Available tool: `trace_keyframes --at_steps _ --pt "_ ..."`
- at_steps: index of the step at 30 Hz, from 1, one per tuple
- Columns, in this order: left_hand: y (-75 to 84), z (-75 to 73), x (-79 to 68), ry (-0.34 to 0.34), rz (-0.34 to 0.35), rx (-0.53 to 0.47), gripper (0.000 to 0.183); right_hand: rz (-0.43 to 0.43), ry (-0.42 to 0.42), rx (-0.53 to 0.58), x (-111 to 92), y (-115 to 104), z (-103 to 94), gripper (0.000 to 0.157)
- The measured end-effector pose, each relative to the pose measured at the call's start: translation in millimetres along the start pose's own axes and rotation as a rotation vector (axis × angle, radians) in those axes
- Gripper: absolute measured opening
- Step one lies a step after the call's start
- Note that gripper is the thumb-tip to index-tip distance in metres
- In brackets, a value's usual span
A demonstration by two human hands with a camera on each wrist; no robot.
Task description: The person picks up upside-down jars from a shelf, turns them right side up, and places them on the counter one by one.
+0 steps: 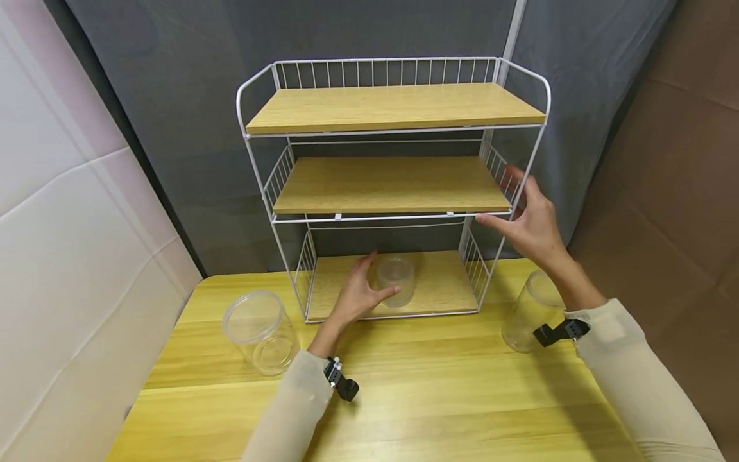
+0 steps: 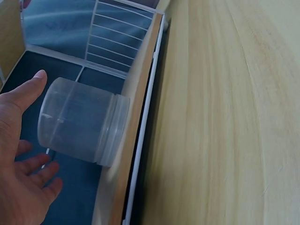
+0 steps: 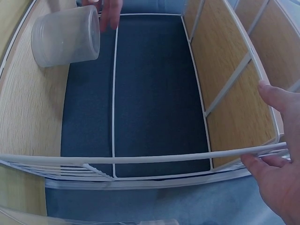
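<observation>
A three-tier rack (image 1: 392, 106) with white wire sides and wooden boards stands on the table. On its bottom board sits a clear plastic jar (image 1: 396, 276), its ridged end against the wood in the left wrist view. Beside that jar is my left hand (image 1: 353, 296), thumb and fingers spread; a gap shows between them and the jar wall (image 2: 77, 119). My right hand (image 1: 537, 224) grips the rack's right front post at the middle tier. Its thumb lies at the board's front edge, with the fingers around the outer side, partly hidden by the wire.
One larger clear jar (image 1: 262, 333) stands on the table (image 1: 427, 391) left of the rack. Another clear jar (image 1: 528, 314) is at the right, partly hidden by my right wrist. Grey cloth (image 1: 369, 29) hangs behind, and a brown panel (image 1: 664, 192) borders the right.
</observation>
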State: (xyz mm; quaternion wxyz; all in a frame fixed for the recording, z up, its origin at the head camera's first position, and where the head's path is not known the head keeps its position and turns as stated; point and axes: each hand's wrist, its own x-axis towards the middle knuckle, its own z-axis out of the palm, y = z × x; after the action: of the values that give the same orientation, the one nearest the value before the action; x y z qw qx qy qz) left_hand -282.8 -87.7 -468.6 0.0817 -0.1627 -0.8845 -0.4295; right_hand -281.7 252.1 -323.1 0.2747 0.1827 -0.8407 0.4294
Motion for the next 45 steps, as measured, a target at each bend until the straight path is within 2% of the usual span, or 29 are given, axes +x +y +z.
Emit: trace_keyframes --at_steps 7,15,30,45 --pt "-3.5 10.9 3.2 0.017 0.014 -0.028 0.103 -0.011 0.003 0.018 -1 1 0.3 0.098" --pt "-6.2 17.7 6.4 0.024 -0.012 -0.051 0.1 -0.007 0.008 0.025 -1 1 2.3 0.097" --pt "-9.7 21.0 6.7 0.072 -0.002 -0.11 0.089 -0.004 -0.001 0.04 1 0 4.5 0.098" --pt "-7.7 18.9 2.1 0.061 -0.014 -0.184 0.085 0.022 -0.008 0.034 -1 0 1.8 0.1"
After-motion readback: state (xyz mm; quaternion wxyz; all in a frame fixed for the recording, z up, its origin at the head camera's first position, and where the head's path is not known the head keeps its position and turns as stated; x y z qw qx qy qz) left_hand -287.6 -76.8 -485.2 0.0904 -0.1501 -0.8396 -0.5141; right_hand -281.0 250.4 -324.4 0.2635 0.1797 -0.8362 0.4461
